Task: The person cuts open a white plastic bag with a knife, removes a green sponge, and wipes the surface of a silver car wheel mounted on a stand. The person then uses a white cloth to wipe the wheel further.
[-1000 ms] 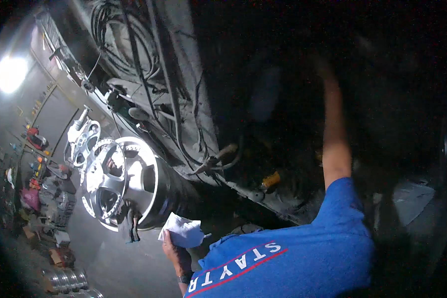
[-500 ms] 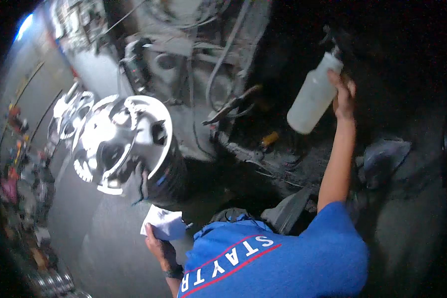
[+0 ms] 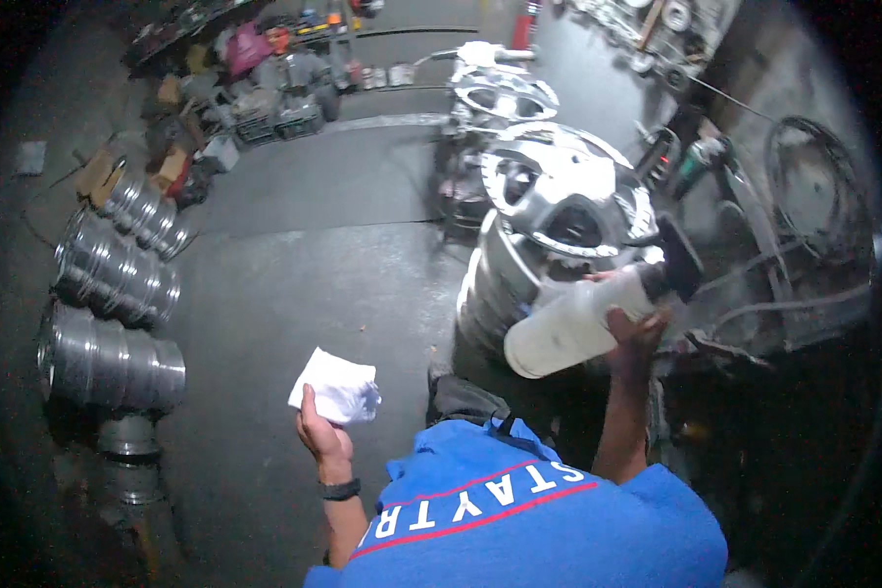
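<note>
My right hand (image 3: 641, 333) is wrapped round the neck end of a translucent white spray bottle (image 3: 566, 331) with a black trigger head. The bottle lies tilted, its base toward the lower left, in front of a shiny alloy wheel (image 3: 612, 181). That wheel lies face up on top of a stack of wheels, and the bottle hides part of the stack. Out to the left, my left hand (image 3: 325, 441) holds a folded white cloth (image 3: 333, 384) over the floor, away from the wheel. A dark band circles the left wrist.
Stacks of bare metal wheels (image 3: 118, 363) stand along the left side. Crates (image 3: 299, 120) and mixed items crowd the far left wall. Behind the near wheel is another silver wheel (image 3: 505, 96). A coiled hose (image 3: 811, 181) hangs on the right wall above dark clutter.
My view has swung left toward the wheel stacks. My right hand has brought the spray bottle from the dark right side to beside the top wheel. The left hand still grips the cloth.
</note>
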Demonstrator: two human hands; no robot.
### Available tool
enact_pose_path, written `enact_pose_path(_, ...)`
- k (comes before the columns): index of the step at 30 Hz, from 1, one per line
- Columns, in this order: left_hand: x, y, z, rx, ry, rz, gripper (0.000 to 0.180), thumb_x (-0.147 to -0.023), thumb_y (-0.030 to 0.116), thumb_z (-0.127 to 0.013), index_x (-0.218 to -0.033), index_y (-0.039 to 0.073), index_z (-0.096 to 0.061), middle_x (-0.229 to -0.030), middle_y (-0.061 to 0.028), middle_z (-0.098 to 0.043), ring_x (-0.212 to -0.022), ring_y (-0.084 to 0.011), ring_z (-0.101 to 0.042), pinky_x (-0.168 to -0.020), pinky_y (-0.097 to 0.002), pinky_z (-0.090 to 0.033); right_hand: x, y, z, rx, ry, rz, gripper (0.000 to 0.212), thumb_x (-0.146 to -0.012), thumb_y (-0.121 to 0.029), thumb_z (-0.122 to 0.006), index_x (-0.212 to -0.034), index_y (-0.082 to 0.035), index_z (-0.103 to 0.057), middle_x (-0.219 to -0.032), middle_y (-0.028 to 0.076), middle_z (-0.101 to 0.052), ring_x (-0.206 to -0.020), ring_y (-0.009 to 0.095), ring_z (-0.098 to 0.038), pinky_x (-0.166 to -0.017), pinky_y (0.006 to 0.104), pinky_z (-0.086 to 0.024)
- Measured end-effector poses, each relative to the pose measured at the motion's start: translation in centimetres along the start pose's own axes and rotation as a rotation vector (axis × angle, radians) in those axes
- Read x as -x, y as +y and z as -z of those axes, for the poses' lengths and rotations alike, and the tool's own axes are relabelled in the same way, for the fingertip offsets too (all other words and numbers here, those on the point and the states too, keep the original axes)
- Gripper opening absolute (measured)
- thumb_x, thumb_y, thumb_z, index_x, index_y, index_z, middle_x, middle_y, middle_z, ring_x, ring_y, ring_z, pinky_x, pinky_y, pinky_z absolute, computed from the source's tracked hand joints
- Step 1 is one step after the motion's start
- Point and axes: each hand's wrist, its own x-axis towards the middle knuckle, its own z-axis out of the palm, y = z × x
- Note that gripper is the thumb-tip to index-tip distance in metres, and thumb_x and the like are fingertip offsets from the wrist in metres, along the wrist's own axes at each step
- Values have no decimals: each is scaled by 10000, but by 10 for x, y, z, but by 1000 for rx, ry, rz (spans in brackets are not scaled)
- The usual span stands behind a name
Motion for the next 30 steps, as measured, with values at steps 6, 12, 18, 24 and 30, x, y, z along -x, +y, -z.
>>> enact_pose_path(6,-51,-27,32,119,285,-6,437,-1058,328,-608,-1285,-43,-649,-1258,-140,-703,-1136,-289,-707,-980,-436,-578,-77,120,-172,-160,-274,-276,637,-795,-259,-943,-1268,-9,-599,-1126,75,-704,-1030,172,-684,-935,347,-561)
enact_pose_path(12,-179,19,-3,70,414,-68,452,-1068,351,-582,-1280,-41,-654,-1251,-139,-710,-1117,-284,-713,-970,-427,-578,-142,221,-322,-199,-405,-357,558,-825,-91,-907,-1313,-38,-641,-1208,57,-715,-1095,165,-682,-983,344,-545)
enact_pose_path(18,-336,91,-69,6,342,-104,528,-1055,379,-596,-1341,-65,-613,-1314,-165,-697,-1182,-323,-699,-1006,-471,-572,-248,267,-436,-13,-424,-292,537,-857,-111,-882,-1328,-42,-634,-1201,46,-701,-1107,150,-654,-986,336,-523)
enact_pose_path(24,-484,116,-128,-35,378,-137,512,-1068,376,-582,-1331,-62,-620,-1298,-155,-693,-1163,-302,-698,-1000,-457,-571,-355,315,-517,228,-333,-218,556,-852,-258,-888,-1298,-29,-646,-1055,105,-767,-982,168,-715,-906,349,-559)
enact_pose_path(30,-680,121,-186,-77,230,-13,482,-1072,352,-575,-1328,-53,-622,-1300,-160,-697,-1176,-307,-694,-1025,-448,-555,-459,401,-586,284,-178,-341,554,-823,-269,-907,-1226,20,-662,-986,102,-758,-920,116,-690,-839,326,-556)
